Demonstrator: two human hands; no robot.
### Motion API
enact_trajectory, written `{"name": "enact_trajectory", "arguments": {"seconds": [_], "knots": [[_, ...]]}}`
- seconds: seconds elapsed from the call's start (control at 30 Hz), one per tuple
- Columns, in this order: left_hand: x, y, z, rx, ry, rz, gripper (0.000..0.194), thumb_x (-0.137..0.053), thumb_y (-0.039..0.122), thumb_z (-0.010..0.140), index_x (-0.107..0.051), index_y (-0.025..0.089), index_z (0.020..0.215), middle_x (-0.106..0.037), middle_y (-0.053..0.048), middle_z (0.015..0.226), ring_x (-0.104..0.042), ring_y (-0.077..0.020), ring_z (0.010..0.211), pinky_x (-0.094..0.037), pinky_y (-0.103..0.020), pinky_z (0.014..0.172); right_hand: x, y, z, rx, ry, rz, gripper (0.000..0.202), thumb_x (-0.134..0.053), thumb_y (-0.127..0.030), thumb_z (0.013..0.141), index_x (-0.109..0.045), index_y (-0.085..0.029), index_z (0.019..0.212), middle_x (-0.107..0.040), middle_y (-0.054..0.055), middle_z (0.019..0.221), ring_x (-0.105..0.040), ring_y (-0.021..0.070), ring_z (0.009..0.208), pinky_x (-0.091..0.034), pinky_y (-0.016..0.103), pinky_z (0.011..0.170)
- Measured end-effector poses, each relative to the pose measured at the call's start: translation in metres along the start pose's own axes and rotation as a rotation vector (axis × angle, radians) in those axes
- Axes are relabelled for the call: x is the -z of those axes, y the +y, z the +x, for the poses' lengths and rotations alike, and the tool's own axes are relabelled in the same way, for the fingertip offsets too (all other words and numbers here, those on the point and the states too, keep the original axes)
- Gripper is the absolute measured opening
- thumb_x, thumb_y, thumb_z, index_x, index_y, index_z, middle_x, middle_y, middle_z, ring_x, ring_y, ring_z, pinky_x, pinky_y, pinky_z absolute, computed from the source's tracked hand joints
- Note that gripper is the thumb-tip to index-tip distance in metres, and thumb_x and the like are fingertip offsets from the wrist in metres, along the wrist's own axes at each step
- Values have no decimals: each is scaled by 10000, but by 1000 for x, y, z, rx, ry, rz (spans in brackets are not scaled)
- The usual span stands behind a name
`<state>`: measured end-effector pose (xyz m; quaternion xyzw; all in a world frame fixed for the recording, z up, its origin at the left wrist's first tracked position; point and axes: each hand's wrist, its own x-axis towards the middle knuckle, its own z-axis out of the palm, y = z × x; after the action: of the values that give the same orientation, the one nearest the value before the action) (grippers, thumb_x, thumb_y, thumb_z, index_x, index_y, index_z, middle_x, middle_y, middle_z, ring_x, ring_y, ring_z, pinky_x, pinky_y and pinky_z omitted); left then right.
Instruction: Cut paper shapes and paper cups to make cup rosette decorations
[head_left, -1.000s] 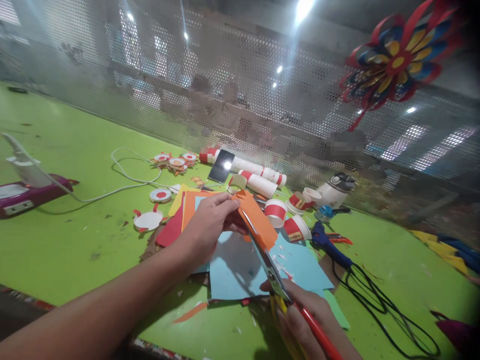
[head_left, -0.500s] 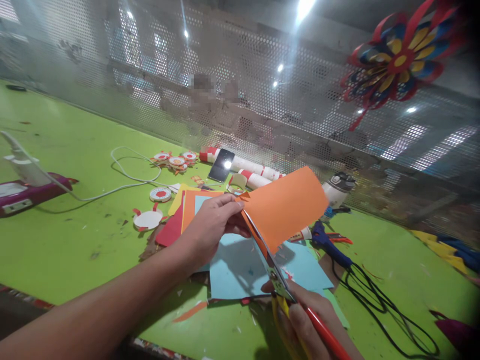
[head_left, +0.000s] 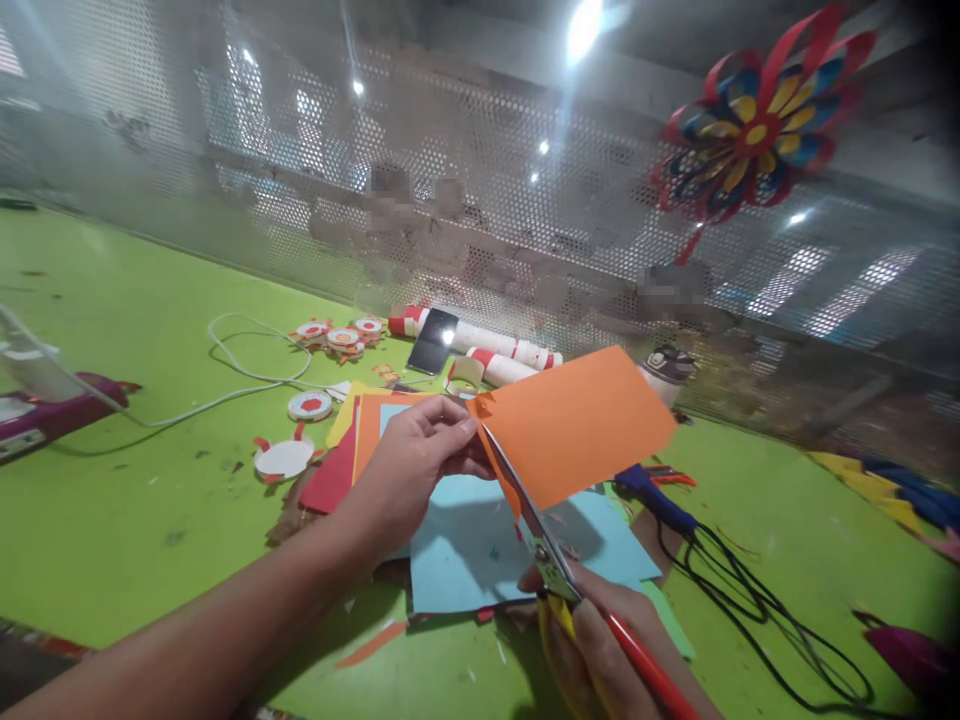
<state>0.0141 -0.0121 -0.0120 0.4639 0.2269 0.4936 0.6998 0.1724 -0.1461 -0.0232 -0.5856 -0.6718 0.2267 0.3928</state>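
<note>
Scissors, gripped in the right hand at lower center, cut orange paper pinched by the left hand; the sheet's free end has risen slightly since 0.5 s ago above the green tabletop.

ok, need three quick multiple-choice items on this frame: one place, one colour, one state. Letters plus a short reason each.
1. Where does the light blue paper sheet lie?
A. on the green table, under the hands
B. hung on the mesh wall
C. on the purple device

2. What colour is the paper being cut?
A. yellow
B. orange
C. white

3. What is the right hand doing?
A. resting open on the table
B. holding a paper cup
C. gripping the scissors

Answers:
1 A, it lies flat on the green table below the left hand.
2 B, the sheet pinched by the left hand is orange.
3 C, its fingers wrap the red and yellow handles, blades at the paper's edge.
</note>
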Motion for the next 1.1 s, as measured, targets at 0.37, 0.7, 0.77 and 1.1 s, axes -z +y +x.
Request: {"name": "enact_trajectory", "arguments": {"seconds": [0.37, 0.7, 0.77, 1.1], "knots": [[-1, 0, 2, 0, 11, 138, 119, -596, 206, 779, -505, 150, 725, -622, -20, 663, -616, -133, 600, -544, -300, 602, 1, 5, 2, 5, -56, -130, 496, -338, -558, 878, -659, -182, 921, -644, 55, 693, -600, 177, 627, -486, 259, 596], [-1, 5, 0, 40, -19, 155, 151, -596, 188, 775, -482, 155, 681, -610, -21, 658, -602, -133, 630, -529, -287, 598, -1, 5, 0, 68, -17, -119, 443, -347, -508, 905, -643, -198, 1017, -636, 55, 715, -591, 178, 637, -490, 258, 613], [-1, 5, 0, 47, -23, 153, 158, -602, 190, 772, -481, 154, 675, -608, -16, 669, -596, -126, 636, -525, -285, 610, 0, 5, 0, 62, -34, -128, 445, -347, -496, 906, -654, -185, 989, -633, 51, 695, -595, 178, 629, -497, 264, 628], [2, 4, 0, 83, -45, 147, 173, -607, 238, 786, -490, 148, 696, -625, -32, 741, -598, -132, 707, -490, -288, 665, 1, 12, -1, 9, -29, -170, 502, -350, -558, 883, -675, -181, 945, -688, 70, 735, -644, 199, 689, -507, 257, 630]]}}
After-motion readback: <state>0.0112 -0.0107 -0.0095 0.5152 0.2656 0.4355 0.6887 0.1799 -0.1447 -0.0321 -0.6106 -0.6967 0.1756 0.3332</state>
